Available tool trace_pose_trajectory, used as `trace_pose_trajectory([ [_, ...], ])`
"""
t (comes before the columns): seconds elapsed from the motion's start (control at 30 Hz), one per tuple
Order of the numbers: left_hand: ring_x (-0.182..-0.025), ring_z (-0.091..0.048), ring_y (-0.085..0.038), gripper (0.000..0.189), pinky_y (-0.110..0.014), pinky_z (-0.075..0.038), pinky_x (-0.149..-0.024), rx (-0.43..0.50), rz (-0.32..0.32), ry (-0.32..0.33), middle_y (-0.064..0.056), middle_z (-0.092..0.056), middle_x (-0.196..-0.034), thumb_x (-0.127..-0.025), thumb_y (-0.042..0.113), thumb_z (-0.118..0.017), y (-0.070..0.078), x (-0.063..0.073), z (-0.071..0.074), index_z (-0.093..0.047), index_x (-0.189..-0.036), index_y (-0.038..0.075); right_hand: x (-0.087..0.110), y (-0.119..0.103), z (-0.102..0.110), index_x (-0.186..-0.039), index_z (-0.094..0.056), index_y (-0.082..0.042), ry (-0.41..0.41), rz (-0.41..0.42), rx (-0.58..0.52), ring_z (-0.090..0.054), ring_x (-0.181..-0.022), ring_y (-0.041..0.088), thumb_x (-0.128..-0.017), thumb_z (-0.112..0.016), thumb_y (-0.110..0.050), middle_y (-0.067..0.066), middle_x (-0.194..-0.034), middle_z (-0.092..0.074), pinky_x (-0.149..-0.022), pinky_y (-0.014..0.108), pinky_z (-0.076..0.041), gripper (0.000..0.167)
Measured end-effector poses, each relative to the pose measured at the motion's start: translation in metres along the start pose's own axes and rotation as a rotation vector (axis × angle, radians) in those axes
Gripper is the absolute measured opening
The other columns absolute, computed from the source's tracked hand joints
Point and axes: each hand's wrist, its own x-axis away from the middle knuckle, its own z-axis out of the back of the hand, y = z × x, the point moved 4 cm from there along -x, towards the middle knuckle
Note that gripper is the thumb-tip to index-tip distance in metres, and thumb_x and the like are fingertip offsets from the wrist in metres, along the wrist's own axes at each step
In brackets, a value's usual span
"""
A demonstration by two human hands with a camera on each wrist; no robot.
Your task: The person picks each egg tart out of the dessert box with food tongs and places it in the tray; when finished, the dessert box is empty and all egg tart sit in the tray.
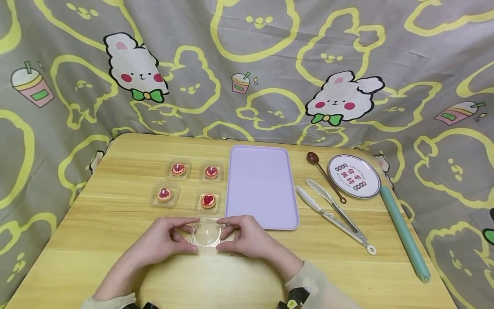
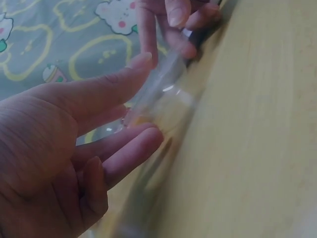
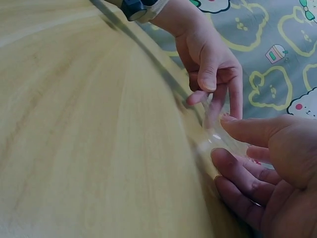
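A small clear square plastic box with a round raised middle is between my two hands near the front of the table. At its left side, my left hand pinches the edge between thumb and fingers. My right hand grips the opposite side in the same way. Seen from the left wrist, the clear plastic looks blurred beyond the thumb. Just behind the box sit several small tarts with red heart tops, the closest one in its own clear case.
A lilac tray lies right of the tarts. Farther right are a brown spoon, tongs, a round white plate with printed writing, and a green roll along the edge. A patterned curtain hangs behind the table.
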Motion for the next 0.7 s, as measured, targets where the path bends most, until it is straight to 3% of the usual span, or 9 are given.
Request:
trace_pose_trajectory([
  [0.17, -0.079, -0.077, -0.020, 0.079, -0.032, -0.063, -0.070, -0.021, 0.033, 0.013, -0.015, -0.076, -0.117, -0.078, 0.024, -0.096, 0.006, 0.004, 0.011, -0.063, -0.146, 0.004, 0.003, -0.006, 0.009, -0.140, -0.063, 0.004, -0.006, -0.003, -0.022, -0.072, -0.058, 0.034, -0.086, -0.089, -0.007, -0.003, -0.090, -0.077, -0.051, 0.037, -0.061, 0.061],
  [0.3, -0.084, -0.076, -0.018, 0.081, -0.031, -0.061, -0.068, -0.068, -0.019, 0.071, -0.011, -0.076, -0.119, -0.078, 0.027, -0.096, 0.012, 0.009, 0.027, -0.061, -0.147, 0.004, 0.003, -0.017, 0.019, -0.137, -0.065, 0.004, -0.005, 0.023, 0.005, -0.070, -0.057, 0.038, -0.088, -0.089, -0.010, -0.004, -0.089, -0.076, -0.050, 0.038, -0.060, 0.056],
  [0.4, -0.092, -0.075, -0.018, 0.073, -0.030, -0.060, -0.066, -0.161, -0.097, 0.163, -0.007, -0.077, -0.118, -0.079, 0.028, -0.096, 0.017, 0.013, 0.041, -0.067, -0.142, 0.005, -0.002, -0.026, 0.029, -0.133, -0.068, 0.004, 0.004, 0.065, 0.043, -0.069, -0.056, 0.033, -0.088, -0.089, -0.012, 0.000, -0.092, -0.076, -0.050, 0.034, -0.059, 0.052],
  [0.53, -0.107, -0.069, -0.010, 0.060, -0.029, -0.059, -0.070, -0.313, -0.141, 0.311, -0.001, -0.076, -0.125, -0.078, 0.029, -0.097, 0.023, 0.017, 0.064, -0.075, -0.132, 0.016, -0.011, -0.042, 0.042, -0.130, -0.070, 0.002, 0.023, 0.143, 0.100, -0.069, -0.061, 0.017, -0.087, -0.090, -0.013, 0.010, -0.099, -0.075, -0.057, 0.030, -0.060, 0.050],
  [0.7, -0.121, -0.057, 0.003, 0.065, -0.019, -0.054, -0.083, -0.355, -0.169, 0.427, -0.002, -0.069, -0.138, -0.077, 0.019, -0.098, 0.023, 0.016, 0.093, -0.071, -0.137, 0.018, -0.029, -0.060, 0.054, -0.128, -0.072, 0.000, 0.061, 0.225, 0.147, -0.071, -0.075, 0.010, -0.084, -0.091, -0.010, 0.008, -0.106, -0.074, -0.069, 0.033, -0.063, 0.048],
])
